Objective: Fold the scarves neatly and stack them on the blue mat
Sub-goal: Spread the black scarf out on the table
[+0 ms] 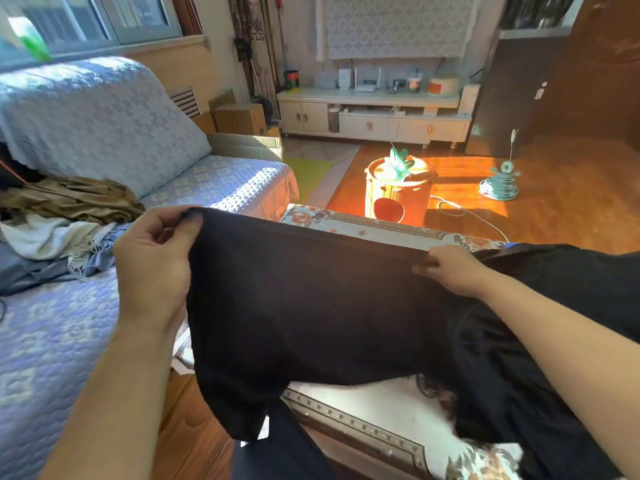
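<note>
From the head camera you have one black scarf (311, 306) stretched between your two hands across the middle of the frame. Your left hand (152, 261), at centre left, pinches the scarf's upper left corner, thumb on the near side and fingers curled over the edge. Your right hand (450, 268), at centre right, pinches the top edge with thumb and curled fingers. The cloth hangs down from that edge in a broad dark sheet, its lower end trailing towards the bottom centre, and more black fabric bunches under your right forearm at the right edge of the frame.

The hanging scarf stands in the way of most of the floral-covered table (363, 230) beneath it; you see only its far rim above the scarf and a near strip at lower centre. At the table's upper right corner only a sliver of blue (509, 242) shows; whether that is the blue mat you cannot tell.

On the sofa (69, 323) at left lies one heap of cloths: one olive-brown piece (76, 199), one cream fringed piece (45, 237) and one grey-blue piece (34, 271); whether more lie under them you cannot tell.

Further back, in the upper half of the frame, stand one wooden stool (398, 195) in sunlight, one teal toy tower (500, 183) on the floor, one white TV cabinet (374, 116) and two cardboard boxes (239, 119).
</note>
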Action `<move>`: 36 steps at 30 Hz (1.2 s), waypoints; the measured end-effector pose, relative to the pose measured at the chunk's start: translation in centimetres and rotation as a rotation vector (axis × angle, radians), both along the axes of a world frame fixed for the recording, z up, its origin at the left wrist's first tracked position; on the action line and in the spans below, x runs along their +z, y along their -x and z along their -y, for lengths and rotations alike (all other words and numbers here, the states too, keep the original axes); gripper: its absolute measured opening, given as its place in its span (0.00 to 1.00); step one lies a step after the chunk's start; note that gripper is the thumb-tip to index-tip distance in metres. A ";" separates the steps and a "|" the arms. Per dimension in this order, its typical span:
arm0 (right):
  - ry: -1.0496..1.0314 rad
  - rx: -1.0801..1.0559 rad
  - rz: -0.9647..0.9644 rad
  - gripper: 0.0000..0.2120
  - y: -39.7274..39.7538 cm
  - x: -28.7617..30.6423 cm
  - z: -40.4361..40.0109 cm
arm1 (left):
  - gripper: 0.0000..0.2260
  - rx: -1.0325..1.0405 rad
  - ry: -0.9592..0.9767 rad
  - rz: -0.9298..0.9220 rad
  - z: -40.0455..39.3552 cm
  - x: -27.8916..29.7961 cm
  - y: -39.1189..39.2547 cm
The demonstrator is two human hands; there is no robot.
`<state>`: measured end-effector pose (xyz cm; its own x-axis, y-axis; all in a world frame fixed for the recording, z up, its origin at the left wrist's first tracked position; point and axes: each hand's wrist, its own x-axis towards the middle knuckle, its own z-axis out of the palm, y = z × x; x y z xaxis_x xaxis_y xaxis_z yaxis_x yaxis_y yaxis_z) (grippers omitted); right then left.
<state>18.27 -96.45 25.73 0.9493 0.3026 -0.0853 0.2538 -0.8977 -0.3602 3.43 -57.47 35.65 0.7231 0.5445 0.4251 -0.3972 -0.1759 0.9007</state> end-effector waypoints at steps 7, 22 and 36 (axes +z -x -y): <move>-0.078 -0.158 -0.021 0.08 2.3 -0.1 7.8 | 0.02 0.096 0.134 -0.136 -4.3 -2.0 -8.9; -0.127 -0.439 1.132 0.08 5.8 5.6 14.4 | 0.06 0.067 0.372 -0.116 -0.6 -2.1 -18.6; 0.221 -0.244 -0.021 0.06 17.6 -15.4 15.8 | 0.11 -0.127 0.459 -1.019 -3.2 -24.1 -0.1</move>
